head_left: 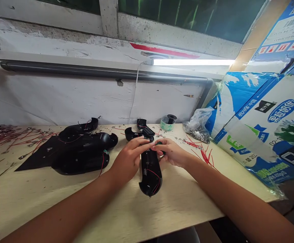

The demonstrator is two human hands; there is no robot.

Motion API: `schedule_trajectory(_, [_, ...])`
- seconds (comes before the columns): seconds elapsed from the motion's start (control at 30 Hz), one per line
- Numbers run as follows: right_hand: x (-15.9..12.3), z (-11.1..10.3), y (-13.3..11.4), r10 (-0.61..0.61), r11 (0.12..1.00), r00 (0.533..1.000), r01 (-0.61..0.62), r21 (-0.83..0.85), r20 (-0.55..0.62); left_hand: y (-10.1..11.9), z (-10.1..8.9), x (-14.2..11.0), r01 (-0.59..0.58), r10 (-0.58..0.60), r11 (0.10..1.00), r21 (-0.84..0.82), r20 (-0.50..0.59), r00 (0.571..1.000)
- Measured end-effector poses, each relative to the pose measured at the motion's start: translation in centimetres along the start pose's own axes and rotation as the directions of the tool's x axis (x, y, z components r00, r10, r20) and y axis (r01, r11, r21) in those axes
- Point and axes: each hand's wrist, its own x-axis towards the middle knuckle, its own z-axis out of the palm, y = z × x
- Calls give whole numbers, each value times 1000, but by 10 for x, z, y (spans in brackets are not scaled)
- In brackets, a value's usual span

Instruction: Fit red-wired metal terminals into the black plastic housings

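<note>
while the right hand [171, 152] pinches a green thing [158, 143], the left hand [131, 152] covers the black case [150, 175], grip hidden. keep the case still.

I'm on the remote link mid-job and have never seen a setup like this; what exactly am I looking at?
There is no machine here, only one person's two bare hands. The single picture comes from a camera on that person's head, looking forward and down, so the forearms enter from below.

On the pale tabletop, the left hand rests over the far part of a long black shell. The right hand holds a small dark green item against it, mostly hidden by fingers.

To the left lie more black shells; to the right, loose red wires, a clear plastic bag and a tape roll.
</note>
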Motion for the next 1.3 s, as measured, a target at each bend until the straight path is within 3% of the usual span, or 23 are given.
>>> schedule_trajectory(0.1, [1, -3, 1, 3, 1000, 1000, -3, -8, 20, -2, -1, 0, -103, 98, 983, 149, 41, 994])
schedule_trajectory(0.2, [1, -5, -1, -8, 1000, 1000, 8, -7, -10, -3, -1, 0, -110, 122, 956, 271, -28, 992])
schedule_trajectory(0.33, [-1, -4, -5, -41, 999, 998, 42, 15, -45, -1, -1, 1, -87, 128, 947, 309, -117, 985])
schedule_trajectory(0.6, [2, -5, -4, -92, 995, 991, 96, 35, -99, 0, -1, 2, 0, 21, 990, 143, -141, 990])
schedule_trajectory(0.77, [3, -3, -3, -106, 993, 987, 111, 32, -120, 3, -2, 1, 114, -90, 980, 161, -148, 985])
schedule_trajectory(0.97, [6, -1, 3, -96, 990, 988, 108, 91, -120, 5, -1, 2, 150, -138, 983, 104, -112, 984])
schedule_trajectory(1.13, [8, -2, 5, -95, 993, 984, 103, 49, -148, 3, -1, 1, 215, -215, 977, -16, -45, 976])
schedule_trajectory(1.3, [7, -3, 4, -122, 992, 978, 124, 5, -169, 2, 0, 1, 215, -221, 966, -147, -25, 975])
